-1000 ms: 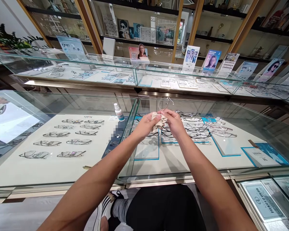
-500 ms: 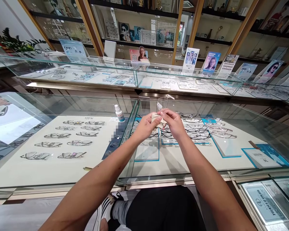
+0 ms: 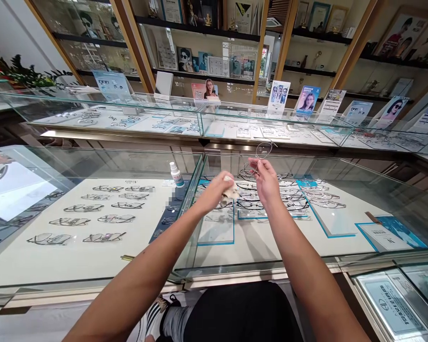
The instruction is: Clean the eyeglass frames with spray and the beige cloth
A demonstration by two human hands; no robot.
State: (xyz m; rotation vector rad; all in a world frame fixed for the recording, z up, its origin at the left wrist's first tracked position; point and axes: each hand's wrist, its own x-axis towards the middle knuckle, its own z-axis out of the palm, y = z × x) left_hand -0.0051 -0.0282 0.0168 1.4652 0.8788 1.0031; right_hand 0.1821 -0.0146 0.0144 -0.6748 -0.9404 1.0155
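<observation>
Above the right-hand glass case, my right hand (image 3: 266, 176) grips a pair of thin-framed eyeglasses (image 3: 264, 150). One clear round lens stands up above the fingers; part of the frame is hidden behind them. My left hand (image 3: 217, 190) is closed on a crumpled cream cloth (image 3: 231, 192), its loose end hanging to the right. Cloth and eyeglasses are apart, with a gap between the two hands. Beneath them, rows of dark-framed glasses (image 3: 288, 205) lie inside the case.
A white spray bottle (image 3: 176, 175) stands on the left glass case (image 3: 92, 278), beside the joint between the cases. Several eyeglasses (image 3: 83, 208) lie in rows there. Behind runs another glass counter (image 3: 271, 124) with upright cards (image 3: 278, 96). Black-trousered legs (image 3: 242, 313) are below the front edge.
My hands have parted. The right hand has moved right with the eyeglasses, turning them, while the left has drawn slightly left and down with the cloth. The view has tilted up slightly.
</observation>
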